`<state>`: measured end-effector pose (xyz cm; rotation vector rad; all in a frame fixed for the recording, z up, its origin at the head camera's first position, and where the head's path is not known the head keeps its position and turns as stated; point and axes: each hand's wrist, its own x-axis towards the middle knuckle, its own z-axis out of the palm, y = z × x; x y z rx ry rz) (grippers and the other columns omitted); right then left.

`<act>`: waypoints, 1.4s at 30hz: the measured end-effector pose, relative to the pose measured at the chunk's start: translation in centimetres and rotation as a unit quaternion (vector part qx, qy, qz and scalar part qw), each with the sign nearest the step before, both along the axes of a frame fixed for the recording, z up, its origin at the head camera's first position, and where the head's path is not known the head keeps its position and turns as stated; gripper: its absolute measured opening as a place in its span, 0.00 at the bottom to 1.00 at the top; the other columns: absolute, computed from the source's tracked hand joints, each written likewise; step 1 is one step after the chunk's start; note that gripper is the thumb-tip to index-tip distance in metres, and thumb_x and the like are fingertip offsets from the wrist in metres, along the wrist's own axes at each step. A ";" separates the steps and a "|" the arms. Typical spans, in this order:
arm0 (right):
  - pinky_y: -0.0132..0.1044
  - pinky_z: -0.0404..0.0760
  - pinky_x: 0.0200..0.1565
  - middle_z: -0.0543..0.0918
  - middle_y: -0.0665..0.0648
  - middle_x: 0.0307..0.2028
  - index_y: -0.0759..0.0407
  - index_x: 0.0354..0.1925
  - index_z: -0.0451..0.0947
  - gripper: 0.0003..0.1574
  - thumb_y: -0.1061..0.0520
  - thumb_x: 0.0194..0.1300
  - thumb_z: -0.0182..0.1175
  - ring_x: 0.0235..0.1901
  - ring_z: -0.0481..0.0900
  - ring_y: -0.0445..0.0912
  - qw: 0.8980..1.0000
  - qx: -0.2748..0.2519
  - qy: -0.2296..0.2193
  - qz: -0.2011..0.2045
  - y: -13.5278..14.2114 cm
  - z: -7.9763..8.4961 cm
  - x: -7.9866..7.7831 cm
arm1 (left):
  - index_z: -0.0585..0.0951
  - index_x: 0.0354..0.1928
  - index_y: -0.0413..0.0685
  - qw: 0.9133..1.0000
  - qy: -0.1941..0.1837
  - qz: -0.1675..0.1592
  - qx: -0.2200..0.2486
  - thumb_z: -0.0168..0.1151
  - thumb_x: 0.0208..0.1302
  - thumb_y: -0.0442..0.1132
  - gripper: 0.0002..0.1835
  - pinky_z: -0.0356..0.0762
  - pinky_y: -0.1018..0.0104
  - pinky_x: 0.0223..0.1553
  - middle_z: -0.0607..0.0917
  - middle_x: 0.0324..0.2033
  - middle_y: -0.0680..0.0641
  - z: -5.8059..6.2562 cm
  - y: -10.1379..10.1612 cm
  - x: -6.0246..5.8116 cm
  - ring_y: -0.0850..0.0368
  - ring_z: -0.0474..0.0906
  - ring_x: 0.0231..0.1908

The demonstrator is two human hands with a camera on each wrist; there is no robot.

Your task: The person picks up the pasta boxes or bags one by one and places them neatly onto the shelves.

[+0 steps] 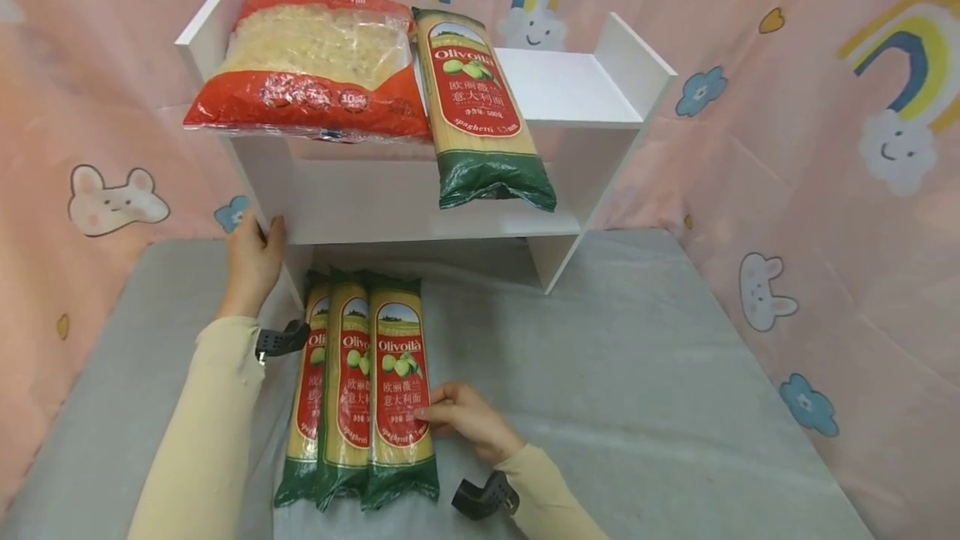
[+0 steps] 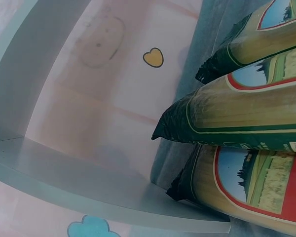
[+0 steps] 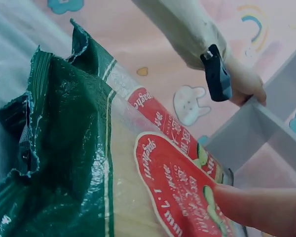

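Note:
My left hand (image 1: 253,261) grips the left side panel of a white shelf (image 1: 420,227), fingers wrapped over its edge. Below it, several-striped green-and-red spaghetti packs lie side by side, overlapping: a left pack (image 1: 306,415), a middle pack (image 1: 348,390) and a right pack (image 1: 401,373). At the right pack's lower right edge, my right hand (image 1: 472,422) pinches the wrapper, its thumb (image 3: 256,210) on the printed front. The fingers under that edge are partly hidden. In the left wrist view the packs' dark top ends (image 2: 175,121) lie beside the shelf panel.
On the shelf's top board lie a red bag of pasta (image 1: 315,65) and another spaghetti pack (image 1: 483,107), which overhangs the front edge. A grey cloth (image 1: 637,407) covers the table. Pink patterned curtain (image 1: 795,148) hangs behind and at both sides.

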<state>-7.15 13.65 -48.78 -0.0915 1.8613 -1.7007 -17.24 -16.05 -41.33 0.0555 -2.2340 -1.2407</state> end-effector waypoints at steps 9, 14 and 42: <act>0.39 0.80 0.39 0.84 0.55 0.30 0.76 0.43 0.76 0.17 0.62 0.59 0.60 0.28 0.81 0.43 0.997 -0.044 -0.059 -0.024 0.1 -0.8 -0.2 | 0.70 0.50 0.25 1.000 -0.005 -0.002 0.003 0.43 0.72 0.33 0.15 0.69 0.46 0.36 0.77 0.42 0.24 0.0 0.1 0.1 0.34 0.75 0.38; 0.37 0.79 0.40 0.83 0.54 0.31 0.73 0.42 0.75 0.15 0.67 0.55 0.62 0.30 0.80 0.42 0.999 -0.022 -0.039 0.003 -0.1 -0.8 -0.1 | 0.70 0.50 0.25 1.000 0.002 0.000 0.009 0.44 0.71 0.32 0.14 0.69 0.42 0.38 0.77 0.42 0.23 -0.1 0.0 0.1 0.32 0.75 0.40; 0.39 0.80 0.41 0.85 0.58 0.38 0.73 0.50 0.73 0.22 0.64 0.58 0.59 0.35 0.83 0.45 0.989 -0.098 -0.107 -0.029 0.6 -1.4 0.2 | 0.70 0.54 0.28 1.000 -0.022 -0.006 0.014 0.44 0.72 0.34 0.16 0.71 0.40 0.46 0.76 0.49 0.25 0.3 0.1 0.2 0.31 0.74 0.48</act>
